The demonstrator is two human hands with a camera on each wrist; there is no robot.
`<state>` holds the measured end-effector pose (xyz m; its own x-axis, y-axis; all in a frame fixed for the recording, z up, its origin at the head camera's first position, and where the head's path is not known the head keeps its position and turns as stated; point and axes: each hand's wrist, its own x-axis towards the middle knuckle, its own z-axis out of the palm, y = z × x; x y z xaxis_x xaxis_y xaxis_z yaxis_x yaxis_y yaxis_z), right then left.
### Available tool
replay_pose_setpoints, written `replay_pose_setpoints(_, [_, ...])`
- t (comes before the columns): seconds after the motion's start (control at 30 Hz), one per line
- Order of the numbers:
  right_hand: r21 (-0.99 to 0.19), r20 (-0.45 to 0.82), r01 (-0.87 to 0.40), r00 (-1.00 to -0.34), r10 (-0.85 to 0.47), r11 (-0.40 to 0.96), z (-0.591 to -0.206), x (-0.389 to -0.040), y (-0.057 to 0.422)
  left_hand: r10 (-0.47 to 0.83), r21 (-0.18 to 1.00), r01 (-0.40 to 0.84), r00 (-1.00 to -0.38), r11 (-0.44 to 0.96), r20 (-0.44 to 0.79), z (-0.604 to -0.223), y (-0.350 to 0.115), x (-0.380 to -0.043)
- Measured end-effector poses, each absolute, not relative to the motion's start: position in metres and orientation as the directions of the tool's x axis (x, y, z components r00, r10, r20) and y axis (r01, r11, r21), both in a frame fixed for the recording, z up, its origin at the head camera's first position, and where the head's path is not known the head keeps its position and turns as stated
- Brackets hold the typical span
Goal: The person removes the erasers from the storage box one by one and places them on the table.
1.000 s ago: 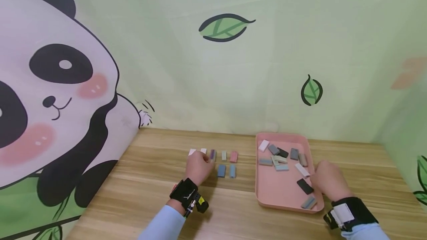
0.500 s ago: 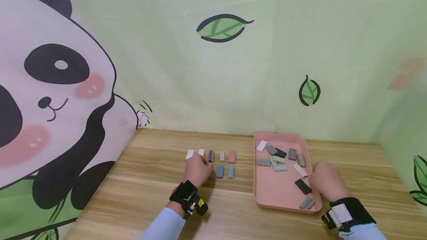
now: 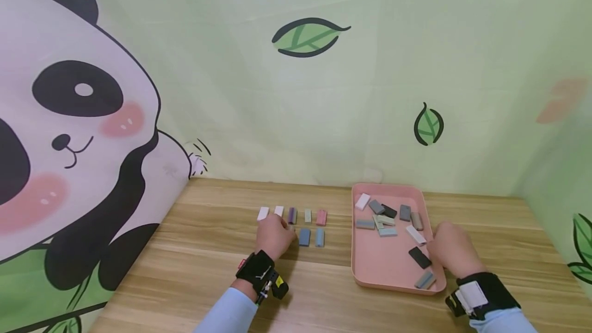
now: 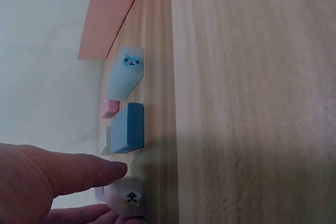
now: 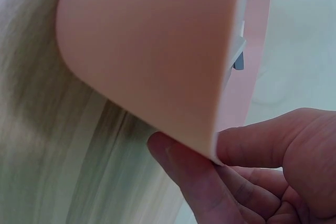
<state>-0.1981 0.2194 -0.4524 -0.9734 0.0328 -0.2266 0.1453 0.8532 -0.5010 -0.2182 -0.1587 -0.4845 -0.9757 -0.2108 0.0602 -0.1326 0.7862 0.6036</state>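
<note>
My left hand (image 3: pixel 274 234) is low over the table at the left end of the front row of small eraser-like blocks. Between its thumb and fingers it pinches a whitish block (image 4: pixel 126 195) with a printed animal face. To its right lie a blue block (image 3: pixel 304 237) and a light blue block (image 3: pixel 320 237). Behind stands a row with two white blocks, a purple-grey block (image 3: pixel 292 215), a pale green block (image 3: pixel 308 215) and a pink block (image 3: pixel 321 217). My right hand (image 3: pixel 453 251) pinches the right rim of the pink tray (image 3: pixel 374 271), thumb inside, finger outside.
Several loose blocks lie in the tray, among them a black block (image 3: pixel 419 258) and a white block (image 3: pixel 415 235). A panda-printed cloth (image 3: pixel 222 117) rises behind the wooden table (image 3: pixel 324 297).
The head view has shifted slightly. My left hand has drawn back a little from the rear row, leaving the white blocks more visible. My right hand stays on the tray's rim.
</note>
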Motion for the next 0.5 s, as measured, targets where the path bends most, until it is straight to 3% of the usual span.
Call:
replay_pose_setpoints(0.33, [-0.505,-0.202,0.124,-0.979,0.022,0.854,-0.453,-0.198,0.219,-0.223,0.587,-0.151,-0.973,0.795,0.053,-0.462,-0.154,-0.219])
replay_pose_setpoints(0.5, [-0.501,-0.196,0.118,-0.98,0.02,0.857,-0.454,-0.198,0.22,-0.156,0.567,-0.075,-0.983,0.82,0.097,-0.441,-0.14,-0.223])
